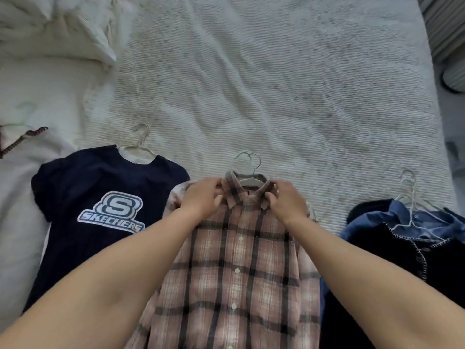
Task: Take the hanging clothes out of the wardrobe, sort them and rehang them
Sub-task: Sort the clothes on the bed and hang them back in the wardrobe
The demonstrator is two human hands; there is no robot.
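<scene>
A pink plaid button shirt (236,268) lies flat on the bed on a white hanger (249,170), hook pointing away from me. My left hand (201,197) pinches the left side of its collar. My right hand (286,200) pinches the right side of the collar. To the left lies a navy T-shirt (100,212) with a white logo, on its own pale hanger (138,142). To the right sits a pile of dark and blue denim garments (407,238) on several white hangers (407,192).
The bed's pale ribbed cover (276,84) stretches away beyond the clothes. A rumpled white duvet (50,31) lies at the far left. A white garment with dark trim (22,139) lies at the left edge. A dark-rimmed round object (453,76) stands past the bed's right edge.
</scene>
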